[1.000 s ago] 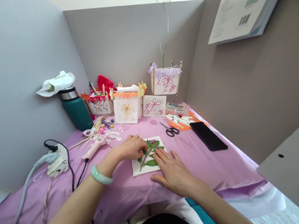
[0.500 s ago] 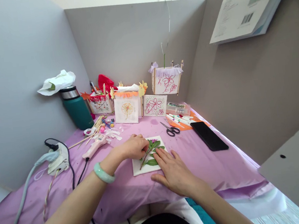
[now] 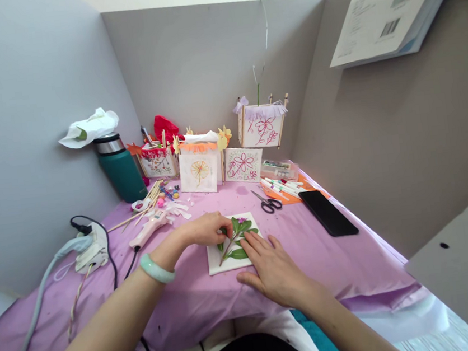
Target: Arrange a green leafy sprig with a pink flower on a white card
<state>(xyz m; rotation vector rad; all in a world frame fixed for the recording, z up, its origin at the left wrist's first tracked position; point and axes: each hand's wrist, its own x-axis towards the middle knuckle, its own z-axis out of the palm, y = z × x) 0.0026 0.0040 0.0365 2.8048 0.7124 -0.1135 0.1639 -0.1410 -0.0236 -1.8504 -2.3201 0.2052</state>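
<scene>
A leafy sprig (image 3: 236,234) with a small purple flower at its top lies on a square white panel (image 3: 215,265) near the table's front. My left hand (image 3: 209,229), with a pale green bangle at the wrist, is above the panel's left side. Its fingers are curled and pinched at a leaf on the sprig's left, partly hiding it. My right hand (image 3: 272,267) lies flat with fingers stretched out. Its fingertips rest on the leaves at the panel's right side, and the thumb points left below the panel.
Scissors (image 3: 267,202), markers (image 3: 280,188) and a black phone (image 3: 328,212) lie to the right. On the left are a pink glue gun (image 3: 151,228), a power strip (image 3: 94,249) with cords, and a green bottle (image 3: 120,171). Decorated boxes (image 3: 198,171) stand at the back.
My left hand has shifted slightly left, uncovering more of the sprig's upper leaves and flower. My right hand stays in place on the leaves.
</scene>
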